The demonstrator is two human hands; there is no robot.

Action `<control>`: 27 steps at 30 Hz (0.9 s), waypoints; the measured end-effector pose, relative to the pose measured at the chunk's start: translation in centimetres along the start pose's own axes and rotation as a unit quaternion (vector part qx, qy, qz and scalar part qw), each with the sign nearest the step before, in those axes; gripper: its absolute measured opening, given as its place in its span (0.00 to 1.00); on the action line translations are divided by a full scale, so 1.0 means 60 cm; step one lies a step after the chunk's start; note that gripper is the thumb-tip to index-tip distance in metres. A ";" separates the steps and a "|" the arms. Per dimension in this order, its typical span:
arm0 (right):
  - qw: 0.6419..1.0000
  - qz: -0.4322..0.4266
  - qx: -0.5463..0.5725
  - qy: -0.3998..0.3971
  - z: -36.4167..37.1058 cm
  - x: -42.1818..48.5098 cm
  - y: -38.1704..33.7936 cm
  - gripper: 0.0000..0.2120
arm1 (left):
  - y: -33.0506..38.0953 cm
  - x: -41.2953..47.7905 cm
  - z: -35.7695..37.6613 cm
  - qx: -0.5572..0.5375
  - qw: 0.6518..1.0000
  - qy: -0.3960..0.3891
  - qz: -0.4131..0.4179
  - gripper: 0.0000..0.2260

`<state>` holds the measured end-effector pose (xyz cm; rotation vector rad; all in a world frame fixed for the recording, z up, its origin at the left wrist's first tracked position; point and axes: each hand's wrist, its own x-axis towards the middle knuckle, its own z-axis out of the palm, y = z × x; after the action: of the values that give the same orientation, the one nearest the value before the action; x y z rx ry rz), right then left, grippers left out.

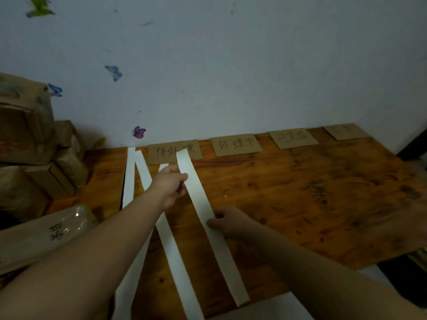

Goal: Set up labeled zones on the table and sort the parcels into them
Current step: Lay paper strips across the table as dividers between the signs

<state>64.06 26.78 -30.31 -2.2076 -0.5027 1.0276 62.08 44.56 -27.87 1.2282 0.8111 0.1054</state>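
Head view, nearest first: a white paper strip [203, 204] runs away across the desk [300, 192]. The right hand [227, 221] has its grip pinching the strip's edge, and the left hand [171, 183] pinches it farther up. Just left of it two more strips [128, 181] lie splayed, not parallel. Along the far edge four cardboard labels [235, 145] sit in a row. At the far left the parcels [27, 135] are piled, outside any zone. By my reckoning the labels are placed, the dividers are partly laid, and sorting has not begun.
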 end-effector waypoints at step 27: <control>0.972 -0.022 -0.230 -0.029 -0.048 0.141 0.186 0.21 | -0.152 0.233 0.147 0.755 0.631 -0.131 0.120 0.31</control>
<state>72.36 22.50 -41.13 -2.5565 -0.8873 1.0334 74.35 41.01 -41.78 2.8688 0.3149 -0.6948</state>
